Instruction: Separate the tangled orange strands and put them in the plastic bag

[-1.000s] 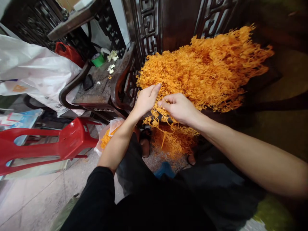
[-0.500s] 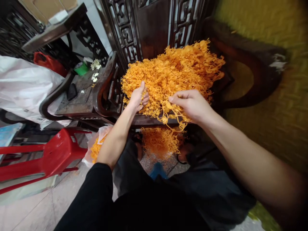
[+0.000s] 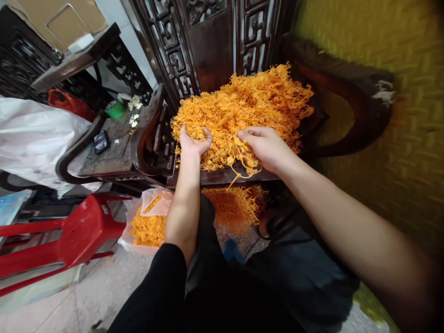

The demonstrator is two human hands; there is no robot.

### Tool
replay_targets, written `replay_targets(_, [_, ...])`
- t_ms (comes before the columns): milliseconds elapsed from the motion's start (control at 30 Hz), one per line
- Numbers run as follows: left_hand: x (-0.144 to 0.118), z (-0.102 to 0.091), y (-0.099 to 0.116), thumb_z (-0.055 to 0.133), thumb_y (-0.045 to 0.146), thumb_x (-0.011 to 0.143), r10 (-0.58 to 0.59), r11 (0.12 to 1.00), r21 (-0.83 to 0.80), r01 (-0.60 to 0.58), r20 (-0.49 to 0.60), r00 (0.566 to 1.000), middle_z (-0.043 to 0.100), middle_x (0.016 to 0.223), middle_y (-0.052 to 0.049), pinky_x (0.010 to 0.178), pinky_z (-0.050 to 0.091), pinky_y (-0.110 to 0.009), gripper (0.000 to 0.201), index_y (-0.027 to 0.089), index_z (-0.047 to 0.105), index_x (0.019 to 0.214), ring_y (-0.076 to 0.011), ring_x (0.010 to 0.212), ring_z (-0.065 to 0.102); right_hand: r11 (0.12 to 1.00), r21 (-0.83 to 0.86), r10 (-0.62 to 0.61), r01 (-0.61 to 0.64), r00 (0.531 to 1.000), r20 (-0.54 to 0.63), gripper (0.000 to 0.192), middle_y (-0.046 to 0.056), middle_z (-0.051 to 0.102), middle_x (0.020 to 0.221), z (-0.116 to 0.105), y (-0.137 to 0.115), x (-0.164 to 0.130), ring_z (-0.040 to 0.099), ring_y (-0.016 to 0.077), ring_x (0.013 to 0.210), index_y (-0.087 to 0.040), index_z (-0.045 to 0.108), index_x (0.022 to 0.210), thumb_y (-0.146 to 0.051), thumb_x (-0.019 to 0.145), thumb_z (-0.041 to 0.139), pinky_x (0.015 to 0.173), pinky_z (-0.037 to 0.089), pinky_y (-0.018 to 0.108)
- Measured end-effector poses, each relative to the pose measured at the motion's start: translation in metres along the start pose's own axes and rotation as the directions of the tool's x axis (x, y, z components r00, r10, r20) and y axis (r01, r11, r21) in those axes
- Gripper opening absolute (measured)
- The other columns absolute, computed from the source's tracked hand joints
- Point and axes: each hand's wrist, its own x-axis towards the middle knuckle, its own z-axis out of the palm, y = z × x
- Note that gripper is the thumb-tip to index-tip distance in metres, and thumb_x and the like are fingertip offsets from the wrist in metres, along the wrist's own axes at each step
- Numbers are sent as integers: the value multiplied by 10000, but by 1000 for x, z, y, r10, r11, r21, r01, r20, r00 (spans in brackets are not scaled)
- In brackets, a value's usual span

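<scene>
Cupping strands, the left hand (image 3: 193, 141) lies palm-up in the heaped orange stringy pile (image 3: 249, 104) on the dark carved wooden seat (image 3: 222, 176); the right hand (image 3: 265, 147) pinches strands at the pile's near edge, teasing them apart.

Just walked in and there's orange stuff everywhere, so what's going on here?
A person is working with both bare hands in a big heap of orange stringy strands piled on a dark carved wooden chair. The left hand cups a clump palm-up; the right hand pinches strands at the heap's front edge. More strands lie on the floor below, and a plastic bag beside a red stool holds some too.
</scene>
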Motion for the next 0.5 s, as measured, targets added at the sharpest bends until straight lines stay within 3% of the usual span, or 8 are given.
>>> replay_targets(167, [6, 4, 4, 494, 268, 1105, 119, 992, -57, -116, 47, 992, 552, 814, 17, 428, 345, -79, 94, 187, 521, 1065, -34, 570, 477, 998, 20, 62, -63, 997, 38, 370, -10, 464, 586, 3, 1, 4, 372, 113, 517, -213, 537, 645, -373, 929, 711, 496, 258, 284])
replay_targets(333, [6, 3, 5, 402, 91, 1095, 146, 989, -16, -146, 72, 987, 507, 779, 31, 490, 377, -113, 220, 165, 512, 919, -29, 551, 459, 995, 20, 100, -101, 993, 59, 285, 36, 664, 714, 1, 11, 6, 560, 157, 620, -217, 696, 754, -457, 838, 823, 530, 410, 284])
replay_targets(500, [-4, -3, 13, 336, 77, 1114, 172, 985, 3, -172, 57, 983, 487, 785, 25, 580, 471, -128, 285, 157, 513, 906, -34, 613, 513, 984, 77, 155, -162, 984, 88, 266, 52, 730, 806, 10, 15, 8, 648, 193, 685, -230, 735, 810, -479, 829, 828, 595, 515, 321])
